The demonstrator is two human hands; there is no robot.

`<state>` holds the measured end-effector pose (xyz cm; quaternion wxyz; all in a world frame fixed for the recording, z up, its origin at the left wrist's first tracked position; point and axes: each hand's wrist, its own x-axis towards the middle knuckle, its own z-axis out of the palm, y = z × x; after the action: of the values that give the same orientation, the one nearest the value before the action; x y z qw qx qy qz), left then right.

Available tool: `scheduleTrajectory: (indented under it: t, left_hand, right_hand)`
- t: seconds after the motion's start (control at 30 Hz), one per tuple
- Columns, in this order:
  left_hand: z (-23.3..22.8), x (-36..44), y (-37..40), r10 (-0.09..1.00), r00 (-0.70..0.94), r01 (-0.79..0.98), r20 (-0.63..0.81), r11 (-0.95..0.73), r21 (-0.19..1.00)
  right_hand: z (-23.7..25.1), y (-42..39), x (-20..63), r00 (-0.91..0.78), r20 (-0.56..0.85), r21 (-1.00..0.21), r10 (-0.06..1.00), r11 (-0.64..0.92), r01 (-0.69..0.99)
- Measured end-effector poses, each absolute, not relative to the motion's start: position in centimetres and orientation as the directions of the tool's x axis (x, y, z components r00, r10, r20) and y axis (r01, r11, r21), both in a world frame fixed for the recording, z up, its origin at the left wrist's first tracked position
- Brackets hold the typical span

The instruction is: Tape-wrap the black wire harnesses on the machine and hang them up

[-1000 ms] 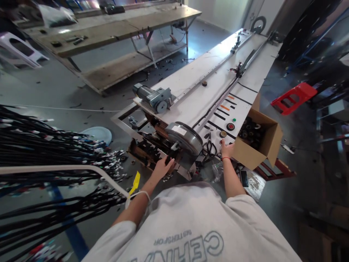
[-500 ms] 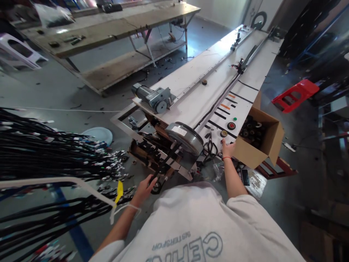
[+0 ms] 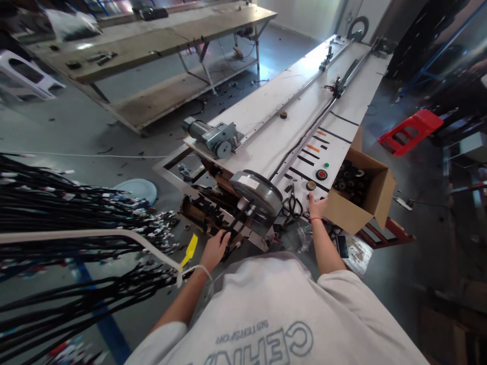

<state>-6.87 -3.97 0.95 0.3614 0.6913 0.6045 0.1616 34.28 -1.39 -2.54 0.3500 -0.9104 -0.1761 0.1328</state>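
Note:
My left hand (image 3: 215, 250) is closed on a black strap-like strand (image 3: 239, 219), perhaps a cable bundle, that runs down from a grey wheel (image 3: 261, 195) at the near end of the long white machine table (image 3: 262, 121). A white cord with a yellow tag (image 3: 190, 249) loops by that wrist. My right hand (image 3: 318, 206) rests at the table's near right edge, one finger stretched forward and the others partly hidden. Just beyond its fingertip lies a roll of tape (image 3: 311, 185). Black-handled scissors (image 3: 292, 204) lie to its left.
An open cardboard box (image 3: 355, 197) of dark rolls stands right of the table. Black cable harnesses (image 3: 76, 197) hang at left. A motor (image 3: 213, 136) sits on the table's left side, and red (image 3: 326, 175) and green buttons (image 3: 326, 165) are near my right hand. A red stool (image 3: 411, 133) lies at right.
My left hand has moved up and to the right, closer to the wheel, and the yellow-tagged cord has moved with it. The right hand has barely moved.

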Motion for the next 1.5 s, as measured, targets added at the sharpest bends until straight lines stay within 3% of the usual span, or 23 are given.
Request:
scheduleTrajectory:
  t: [0.33,1.17,1.3,1.5]
  left_hand:
    - [0.2,-3.2,-1.3,0.958,0.255,0.656,-0.128,-0.074,0.751]
    - [-1.6,-3.8,-1.0,0.966,0.216,0.68,-0.14,-0.046,0.732]
    - [-2.7,-5.3,-1.8,0.96,0.222,0.697,-0.169,-0.035,0.716]
    - [-4.3,-9.1,-4.1,0.907,0.26,0.749,-0.33,0.026,0.662]
  right_hand:
    - [-2.9,-1.1,34.5,0.904,-0.077,-0.689,0.42,-0.678,0.257]
    - [-2.9,-0.9,34.7,0.902,-0.049,-0.654,0.43,-0.696,0.296]
    - [-2.9,-0.9,34.6,0.901,-0.051,-0.663,0.43,-0.689,0.292]
    - [-2.7,-1.0,34.4,0.897,-0.041,-0.681,0.44,-0.669,0.297]
